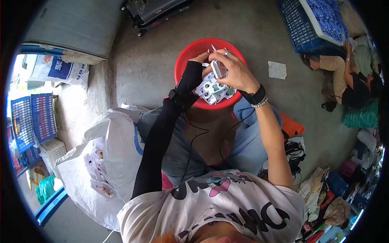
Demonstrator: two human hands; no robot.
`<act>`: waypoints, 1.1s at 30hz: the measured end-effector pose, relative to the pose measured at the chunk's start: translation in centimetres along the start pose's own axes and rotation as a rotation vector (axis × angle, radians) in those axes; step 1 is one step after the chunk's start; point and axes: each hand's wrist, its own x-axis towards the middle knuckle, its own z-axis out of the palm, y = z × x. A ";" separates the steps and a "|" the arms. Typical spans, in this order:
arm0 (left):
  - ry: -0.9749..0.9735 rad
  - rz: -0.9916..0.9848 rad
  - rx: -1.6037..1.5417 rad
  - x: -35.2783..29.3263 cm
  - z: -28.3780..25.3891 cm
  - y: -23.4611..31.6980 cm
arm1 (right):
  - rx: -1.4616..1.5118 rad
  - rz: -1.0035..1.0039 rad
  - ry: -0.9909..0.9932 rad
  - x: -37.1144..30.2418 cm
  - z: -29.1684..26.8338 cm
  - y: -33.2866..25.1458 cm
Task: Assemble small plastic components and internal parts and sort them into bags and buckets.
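The left hand (199,59), at upper centre, was partly covered by a black sleeve (190,76); its fingertips were hard to make out, so whether they gripped anything could not be told. The right hand (239,73) had thumb and fingers closed around a white piece (218,69), partly hidden by them, above the red basket (180,60). Inside the basket lay a heap of white parts (212,94), partly obscured by the hands. At lower left, an open white sack (123,137) held more white pieces (99,172). At upper right, the frame cut off a blue crate (292,26) beside indistinct blue items (327,18).
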 end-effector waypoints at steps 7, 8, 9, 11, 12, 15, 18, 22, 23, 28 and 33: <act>-0.052 -0.176 -0.451 -0.1 0.1 -1.1 | 0.034 -0.092 -0.006 -0.3 -1.0 1.6; -0.050 -0.210 -0.556 -0.2 -0.2 -1.3 | 0.180 -0.043 0.066 -0.5 -1.2 2.2; -0.043 -0.241 -0.661 -0.3 -0.7 -1.4 | 0.326 0.002 0.133 -0.6 -1.7 2.9; 0.057 -0.266 -0.655 -0.6 -2.7 -2.0 | 0.405 0.055 0.364 -1.2 -5.1 4.7; 0.095 -0.324 -0.509 -0.3 -2.9 -2.4 | 0.291 0.091 0.416 -1.6 -6.3 5.8; 0.096 -0.283 0.138 0.1 -2.1 -7.5 | 0.023 0.492 0.011 -3.1 -4.2 9.1; 0.043 -0.240 0.726 -0.9 -1.2 -15.9 | -0.214 0.243 -0.075 -3.8 3.1 12.7; 0.171 -0.369 0.667 -7.6 4.2 -23.2 | -0.745 0.171 -0.246 -9.2 10.6 16.2; 0.207 -0.382 0.655 -7.2 5.7 -24.1 | -0.838 0.212 -0.363 -10.2 11.4 16.9; 0.511 -0.590 0.643 -7.7 4.3 -29.5 | -0.834 0.066 -0.607 -9.8 14.2 14.0; 0.631 -0.862 0.071 -8.4 0.5 -20.1 | -0.139 0.041 -0.405 -4.7 11.2 9.0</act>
